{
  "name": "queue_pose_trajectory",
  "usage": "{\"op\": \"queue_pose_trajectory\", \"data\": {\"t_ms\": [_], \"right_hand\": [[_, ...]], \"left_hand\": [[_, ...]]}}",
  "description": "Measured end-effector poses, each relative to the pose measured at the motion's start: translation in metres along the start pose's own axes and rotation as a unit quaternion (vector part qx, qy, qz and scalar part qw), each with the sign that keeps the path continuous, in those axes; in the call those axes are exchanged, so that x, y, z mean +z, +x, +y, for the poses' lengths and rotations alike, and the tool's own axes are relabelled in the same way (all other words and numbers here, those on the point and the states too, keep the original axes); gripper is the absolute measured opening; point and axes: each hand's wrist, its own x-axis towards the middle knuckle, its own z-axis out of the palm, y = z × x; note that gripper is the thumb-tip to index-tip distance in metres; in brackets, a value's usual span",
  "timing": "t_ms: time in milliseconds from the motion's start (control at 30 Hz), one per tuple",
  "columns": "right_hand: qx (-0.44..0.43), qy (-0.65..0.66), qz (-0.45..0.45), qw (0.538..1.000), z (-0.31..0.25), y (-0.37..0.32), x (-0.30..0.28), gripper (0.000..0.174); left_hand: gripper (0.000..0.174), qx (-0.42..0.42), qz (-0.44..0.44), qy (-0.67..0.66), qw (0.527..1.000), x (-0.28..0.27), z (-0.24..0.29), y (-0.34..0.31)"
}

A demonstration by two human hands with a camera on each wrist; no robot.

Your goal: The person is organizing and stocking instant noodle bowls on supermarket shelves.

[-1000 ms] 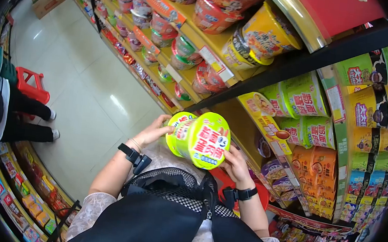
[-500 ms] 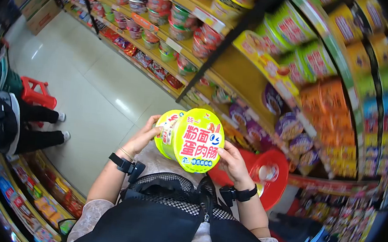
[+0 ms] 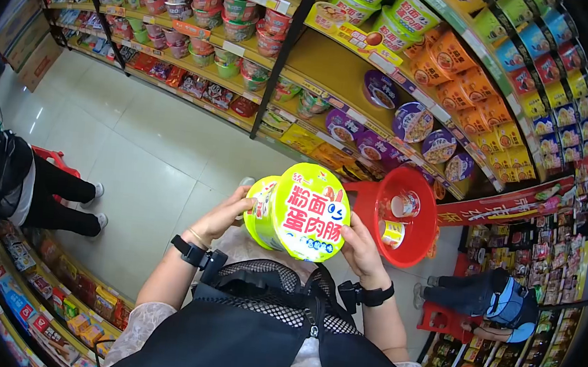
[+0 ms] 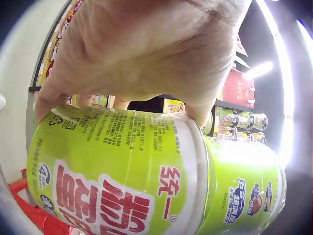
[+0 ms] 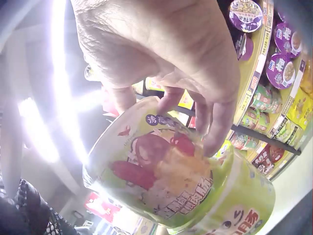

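Two bright green instant noodle cups are held together end to end in front of my chest, one (image 3: 312, 210) with its printed lid facing up at me, the other (image 3: 257, 215) behind it to the left. My left hand (image 3: 222, 213) grips the left cup from its side; in the left wrist view the fingers and thumb spread across the green wall (image 4: 122, 147). My right hand (image 3: 365, 254) holds the lidded cup at its right edge. In the right wrist view its thumb and fingers clasp the cup (image 5: 161, 166) near the rim.
A red tub (image 3: 421, 242) with a few noodle cups in it stands just right of my hands. Shelves ahead carry purple noodle bowls (image 3: 413, 122) and green cups (image 3: 409, 16). One person (image 3: 60, 189) stands at left; another (image 3: 474, 300) is at right by a red stool (image 3: 440, 320).
My view has swung right and down, bringing the red tub and the person at right into sight. The cups have turned so the lid faces me more; both hands stay on them.
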Motion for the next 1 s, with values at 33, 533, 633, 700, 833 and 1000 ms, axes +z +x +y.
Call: {"op": "queue_pose_trajectory", "data": {"t_ms": [33,533,633,700,833,1000], "right_hand": [[-0.020,0.006,0.002,1.000,-0.001,-0.008,0.002,0.047],[-0.020,0.090,0.089,0.992,0.010,-0.019,-0.019,0.019],[-0.028,0.169,0.090,0.981,0.014,0.003,-0.037,0.018],[-0.054,0.241,0.081,0.966,0.012,0.007,-0.038,0.022],[-0.085,0.259,0.131,0.953,-0.010,0.039,-0.051,0.033],[-0.081,0.288,0.167,0.940,-0.027,0.095,-0.081,0.022]], "left_hand": [[0.059,-0.005,-0.011,0.008,1.000,0.005,0.003,-0.003],[0.062,-0.058,-0.054,0.128,0.989,0.010,0.038,0.025],[0.059,-0.097,-0.070,0.093,0.988,0.001,0.041,0.057],[0.056,-0.122,-0.069,0.038,0.989,0.001,0.045,0.063],[0.057,-0.131,-0.016,-0.070,0.989,-0.021,0.046,0.109],[0.059,-0.101,0.073,-0.140,0.982,-0.056,0.075,0.171]]}}
